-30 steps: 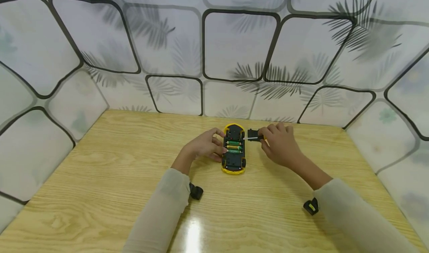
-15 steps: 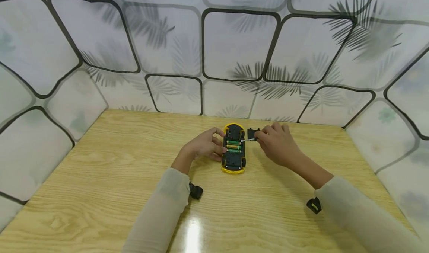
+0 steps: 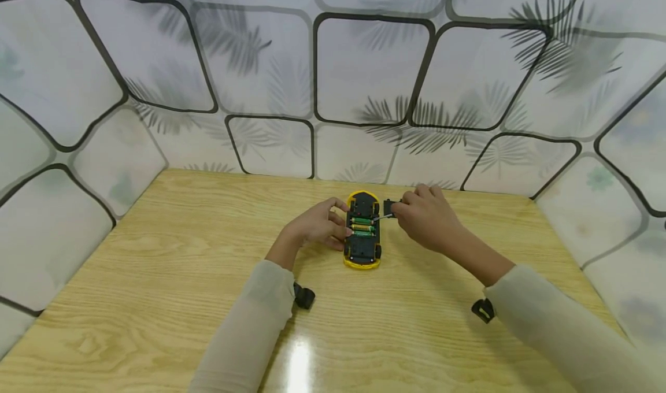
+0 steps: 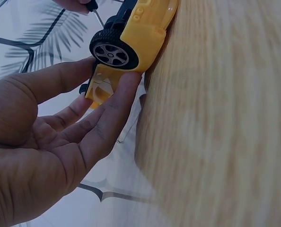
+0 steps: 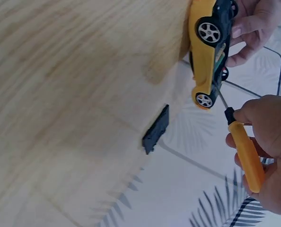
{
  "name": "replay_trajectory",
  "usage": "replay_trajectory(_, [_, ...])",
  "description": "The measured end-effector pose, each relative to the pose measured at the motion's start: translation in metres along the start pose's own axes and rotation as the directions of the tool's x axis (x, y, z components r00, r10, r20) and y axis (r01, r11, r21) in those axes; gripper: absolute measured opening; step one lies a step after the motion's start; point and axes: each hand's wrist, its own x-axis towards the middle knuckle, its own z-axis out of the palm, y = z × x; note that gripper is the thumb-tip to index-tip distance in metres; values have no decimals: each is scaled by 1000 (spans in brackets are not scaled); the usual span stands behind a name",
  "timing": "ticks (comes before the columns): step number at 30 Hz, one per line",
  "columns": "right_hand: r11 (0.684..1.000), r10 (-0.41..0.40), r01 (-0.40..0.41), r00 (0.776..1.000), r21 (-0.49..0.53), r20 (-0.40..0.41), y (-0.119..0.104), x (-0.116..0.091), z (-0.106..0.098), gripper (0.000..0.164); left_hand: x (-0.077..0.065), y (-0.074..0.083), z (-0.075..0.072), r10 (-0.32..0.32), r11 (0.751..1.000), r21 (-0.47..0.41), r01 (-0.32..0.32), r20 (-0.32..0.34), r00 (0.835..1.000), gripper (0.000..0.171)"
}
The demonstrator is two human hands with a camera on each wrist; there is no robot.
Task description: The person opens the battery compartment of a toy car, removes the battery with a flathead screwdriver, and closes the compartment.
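Note:
A yellow toy car [image 3: 362, 252] lies upside down on the table, its black underside facing up. Several green and gold batteries [image 3: 362, 227] sit side by side in its uncovered compartment. My left hand [image 3: 317, 225] grips the car's left side between thumb and fingers. In my right hand [image 3: 428, 219] is a screwdriver [image 5: 247, 155] with a yellow handle and black collar. Its thin shaft reaches the compartment's right edge, by the end of the farthest battery; exact contact of the tip cannot be told. A black battery cover [image 5: 156, 130] lies right of the car, partly behind my right hand.
The wood-grain table [image 3: 171, 300] extends on both sides of the car and toward me. A patterned white cloth wall [image 3: 359, 150] rises just behind the car and encloses the left and right sides.
My right hand has shifted slightly left, bringing the screwdriver tip from outside the car's right edge to the end of the farthest battery. The left hand and car stay put.

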Motion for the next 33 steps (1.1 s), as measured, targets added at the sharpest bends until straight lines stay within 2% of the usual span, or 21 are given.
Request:
replay_trajectory(4, [999,14,-10,997,-46,82,-4,9,-6,11,-1,0,0,-2,1000,1,2,-2,1000,50])
replay_trajectory(9, [992,28,-1,977,-126,213,-10,24,-17,11,0,0,0,-5,1000,-4,5,-1,1000,51])
replay_trajectory(16, [988,75,-19,923,-152,378,-19,46,-32,9,1,0,1,-4,1000,1,4,-3,1000,50])
replay_trajectory(20, [984,72,3,907,-176,415,-22,55,-35,11,1,1,2,-8,1000,8,8,-5,1000,49])
replay_trajectory(25, [981,43,42,905,-189,423,-22,60,-35,14,1,2,2,-9,1000,6,9,-2,1000,49])
replay_trajectory(28, [983,30,53,901,-177,434,-19,61,-35,11,0,3,2,-4,1000,9,4,-6,1000,49])
replay_trajectory(33, [990,33,37,881,-138,472,-13,62,-35,9,1,2,1,-3,1000,10,3,-3,1000,49])
